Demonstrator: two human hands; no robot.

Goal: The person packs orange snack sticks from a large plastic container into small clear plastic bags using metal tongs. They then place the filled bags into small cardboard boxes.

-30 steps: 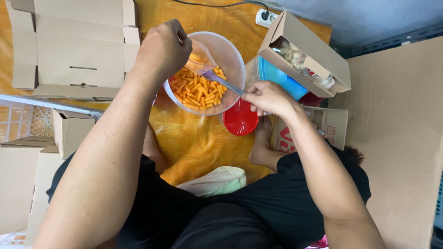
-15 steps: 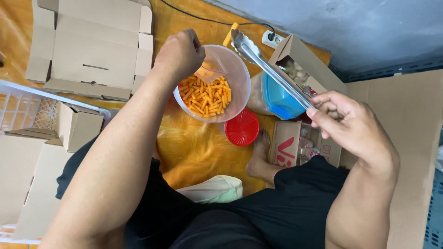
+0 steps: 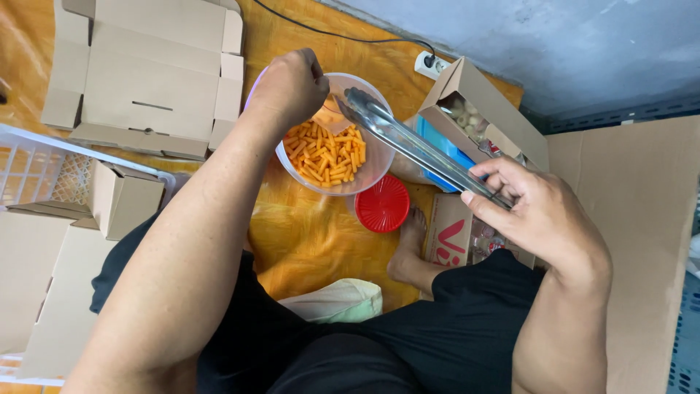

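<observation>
A clear plastic tub (image 3: 379,157) of orange stick snacks (image 3: 327,152) stands on the orange mat. My left hand (image 3: 289,87) is at the tub's far left rim, pinching a small clear bag (image 3: 329,113) with a few snacks in it over the tub. My right hand (image 3: 536,211) grips the handle end of metal tongs (image 3: 408,142). The tongs' tips hover over the tub, right beside the bag's mouth.
A red lid (image 3: 382,203) lies just in front of the tub. An open cardboard box (image 3: 477,113) with packed snacks and a blue container (image 3: 437,157) sit to the right. Flat carton blanks (image 3: 146,73) lie far left, a white basket (image 3: 40,179) at the left edge.
The tongs lifted out of the tub and swung up to the right, then came back down toward the bag. My left hand kept holding the bag at the rim.
</observation>
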